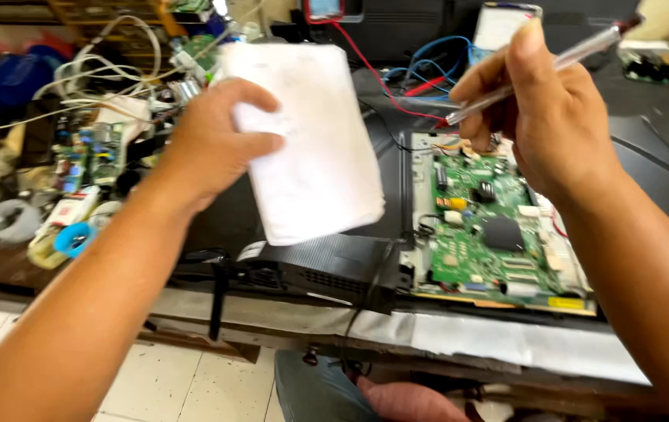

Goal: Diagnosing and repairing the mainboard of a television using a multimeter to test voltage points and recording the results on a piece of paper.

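Observation:
My left hand (213,144) grips a white paper pad (315,148) by its left edge and holds it tilted above the black workbench. My right hand (541,109) pinches a clear pen with a red tip (537,70), raised over a green circuit board (487,227). The pen tip points left, toward the pad's right side, a short gap away. The circuit board lies in a metal frame on the bench below my right wrist.
A black device casing (326,270) sits at the bench's front edge under the pad. Tangled cables, small boards and tape rolls (10,219) crowd the left. Red and blue test leads (420,74) run at the back. White tile floor (162,383) shows below.

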